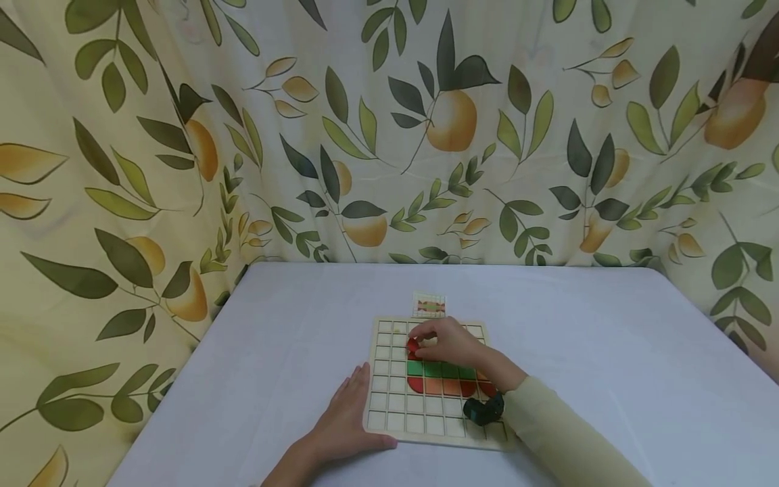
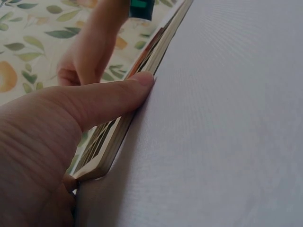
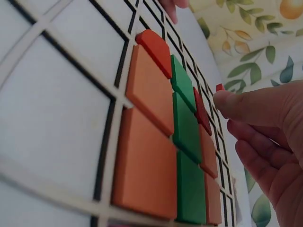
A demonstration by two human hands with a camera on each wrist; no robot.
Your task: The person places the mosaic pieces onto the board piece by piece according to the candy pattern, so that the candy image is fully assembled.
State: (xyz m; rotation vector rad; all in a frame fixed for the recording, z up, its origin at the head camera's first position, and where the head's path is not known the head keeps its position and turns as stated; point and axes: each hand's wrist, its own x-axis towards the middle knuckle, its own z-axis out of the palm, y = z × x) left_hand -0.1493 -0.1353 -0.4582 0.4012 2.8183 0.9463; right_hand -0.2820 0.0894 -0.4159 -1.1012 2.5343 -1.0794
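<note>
A square wooden grid board (image 1: 415,424) lies on the table, with green tiles (image 3: 185,123), orange tiles (image 3: 149,168) and a rounded red tile (image 3: 156,47) set in rows in its cells. My right hand (image 1: 452,343) pinches a small red tile (image 3: 219,87) between thumb and fingers, above the row beyond the green one; most of that tile is hidden by the fingertips. My left hand (image 1: 343,419) rests along the board's left side with fingers extended, and its thumb (image 2: 113,98) presses the near edge.
Just beyond the board lies a small pattern card (image 1: 429,306) with red, green and orange shapes on a grid. A white cloth covers the table (image 1: 274,338). Behind it hangs a curtain (image 1: 365,169) printed with fruit and leaves. A dark wrist camera (image 1: 483,409) sits over the board's near right part.
</note>
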